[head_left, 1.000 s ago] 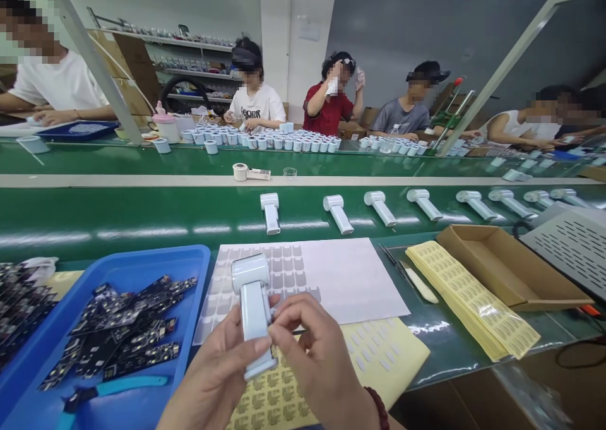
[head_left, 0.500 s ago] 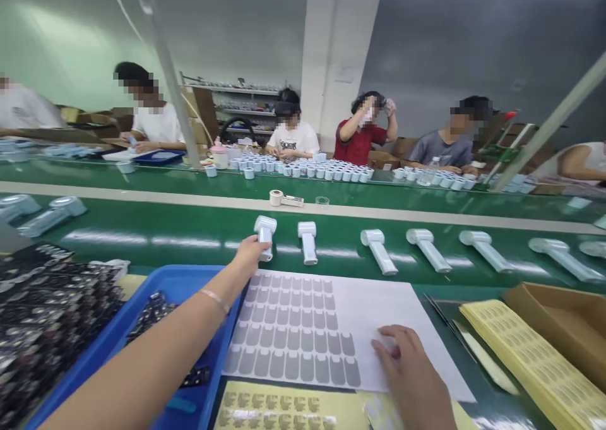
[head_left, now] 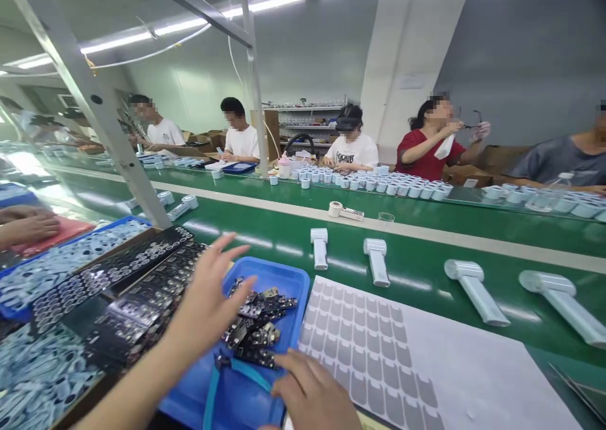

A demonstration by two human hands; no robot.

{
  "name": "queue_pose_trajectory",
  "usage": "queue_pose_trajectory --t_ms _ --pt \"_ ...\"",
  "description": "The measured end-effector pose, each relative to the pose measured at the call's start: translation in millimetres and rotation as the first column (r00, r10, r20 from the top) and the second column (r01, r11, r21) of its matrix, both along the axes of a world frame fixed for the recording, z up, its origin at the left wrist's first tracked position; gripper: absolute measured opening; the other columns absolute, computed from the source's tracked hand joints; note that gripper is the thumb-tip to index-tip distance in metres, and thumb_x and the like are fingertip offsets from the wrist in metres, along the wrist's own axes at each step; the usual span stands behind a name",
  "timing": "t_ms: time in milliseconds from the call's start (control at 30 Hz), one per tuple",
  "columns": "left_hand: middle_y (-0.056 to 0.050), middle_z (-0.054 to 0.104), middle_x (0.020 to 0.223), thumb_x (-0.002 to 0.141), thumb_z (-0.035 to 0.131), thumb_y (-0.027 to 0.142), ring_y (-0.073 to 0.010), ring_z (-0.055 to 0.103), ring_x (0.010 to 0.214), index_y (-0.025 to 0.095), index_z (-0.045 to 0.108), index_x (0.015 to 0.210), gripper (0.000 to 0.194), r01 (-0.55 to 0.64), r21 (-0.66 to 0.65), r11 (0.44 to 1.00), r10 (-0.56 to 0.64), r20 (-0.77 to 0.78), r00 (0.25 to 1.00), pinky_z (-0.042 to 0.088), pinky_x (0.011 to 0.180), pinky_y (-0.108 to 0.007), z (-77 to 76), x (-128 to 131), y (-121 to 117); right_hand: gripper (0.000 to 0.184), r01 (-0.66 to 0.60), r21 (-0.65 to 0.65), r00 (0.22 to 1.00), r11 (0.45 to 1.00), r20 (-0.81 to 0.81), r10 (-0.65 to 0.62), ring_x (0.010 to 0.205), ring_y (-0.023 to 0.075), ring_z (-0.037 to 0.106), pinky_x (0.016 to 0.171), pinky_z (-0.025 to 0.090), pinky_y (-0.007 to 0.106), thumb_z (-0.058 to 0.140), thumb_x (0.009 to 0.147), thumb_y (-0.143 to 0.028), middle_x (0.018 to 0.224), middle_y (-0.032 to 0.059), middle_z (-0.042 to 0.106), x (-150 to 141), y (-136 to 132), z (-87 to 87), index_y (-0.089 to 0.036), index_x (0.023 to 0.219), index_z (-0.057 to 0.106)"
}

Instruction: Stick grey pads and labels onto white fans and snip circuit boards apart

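My left hand [head_left: 206, 300] hovers open, fingers spread, over the left edge of a blue tray [head_left: 288, 277] holding several small black circuit boards [head_left: 258, 322]. My right hand [head_left: 310, 392] rests low at the tray's near right corner, fingers curled down beside teal-handled cutters [head_left: 237, 373]; nothing shows in its grasp. A white sheet of grey sticker pads [head_left: 379, 354] lies right of the tray. White handheld devices [head_left: 319, 248] lie on the green conveyor belt [head_left: 265, 234] beyond it.
Stacked panels of black circuit boards [head_left: 137, 278] lie left of the tray, with pale blue parts [head_left: 33, 367] nearer. A slanted metal post [head_left: 95, 108] stands at left. More white devices [head_left: 473, 281] ride the belt. Several people sit behind rows of small cups [head_left: 392, 187] across it.
My left hand let go of the white device on the belt and drew back over the blue tray. My right hand left the white sheet for the tray's corner. The view swung left.
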State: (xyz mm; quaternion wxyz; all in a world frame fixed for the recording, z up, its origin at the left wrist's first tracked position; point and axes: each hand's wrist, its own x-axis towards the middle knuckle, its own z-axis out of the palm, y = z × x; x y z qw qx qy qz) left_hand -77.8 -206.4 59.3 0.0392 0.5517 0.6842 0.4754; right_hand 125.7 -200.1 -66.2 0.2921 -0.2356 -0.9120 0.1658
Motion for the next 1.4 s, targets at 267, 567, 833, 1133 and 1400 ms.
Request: queue_pose_trajectory --t_ms 267,567,833,1133,1400 --pt "-0.035 0.043 0.147 0.070 0.054 0.060 -0.0501 0.044 0.133 -0.005 0.049 0.136 0.093 -0.522 -0.468 0.713 0.244 -0.533 0.810 0.031 0.109 -0.056 -3.5 -110.3 -28.6 0.087 0.144 -0.175 0.849 0.974 0.528 -0.031 0.123 0.0512 0.052 0.095 0.046 0.069 0.079 0.069 -0.064 0.129 0.0379 0.059 -104.8 -34.9 39.4 0.004 0.122 0.065" --pt "-0.030 0.052 0.140 0.068 0.056 0.062 -0.0425 0.049 0.129 -0.003 0.043 0.141 0.099 -0.477 -0.485 0.733 0.269 -0.438 0.858 0.036 0.107 -0.049 -10.4 -119.6 -26.5 0.038 0.156 -0.213 0.733 0.965 0.680 0.031 0.109 0.0424 0.060 0.086 0.052 0.056 0.061 0.074 -0.006 0.114 0.0308 0.066 -100.6 -35.5 54.8 0.000 0.111 0.072" --pt "-0.027 0.054 0.137 0.076 0.052 0.058 -0.0389 0.046 0.130 0.002 0.040 0.141 0.086 -0.515 -0.232 0.825 0.380 -0.448 0.809 0.034 0.108 -0.049 2.9 -104.3 -38.4 0.021 0.041 -0.410 0.971 0.911 0.230 0.060 0.105 0.0355 0.060 0.087 0.054 0.047 0.072 0.080 -0.031 0.113 0.0156 0.064 -62.0 -16.3 27.5 -0.015 0.094 0.072" --pt "-0.029 0.058 0.131 0.077 0.053 0.051 -0.0431 0.052 0.124 0.001 0.048 0.136 0.077 -0.471 -0.344 0.812 0.318 -0.415 0.852 0.040 0.103 -0.053 -1.0 -114.0 -23.4 0.046 -0.080 -0.655 0.989 0.751 -0.149 -0.024 0.082 0.0190 0.062 0.074 0.054 0.029 0.038 0.099 -0.060 0.103 0.0060 0.061 -34.0 -7.2 17.0 -0.024 0.090 0.065" --pt "-0.004 0.067 0.134 0.065 0.058 0.065 -0.0386 0.050 0.132 0.031 0.061 0.130 0.074 -0.163 -0.214 0.963 0.258 0.567 0.782 0.042 0.108 -0.051 29.5 -54.2 -49.8 0.059 -0.238 -0.766 0.887 0.598 -0.422 -0.187 0.101 0.0250 0.063 0.092 0.050 0.032 0.042 0.090 -0.074 0.097 0.0071 0.065 -31.5 -1.3 50.1 -0.023 0.075 0.065"
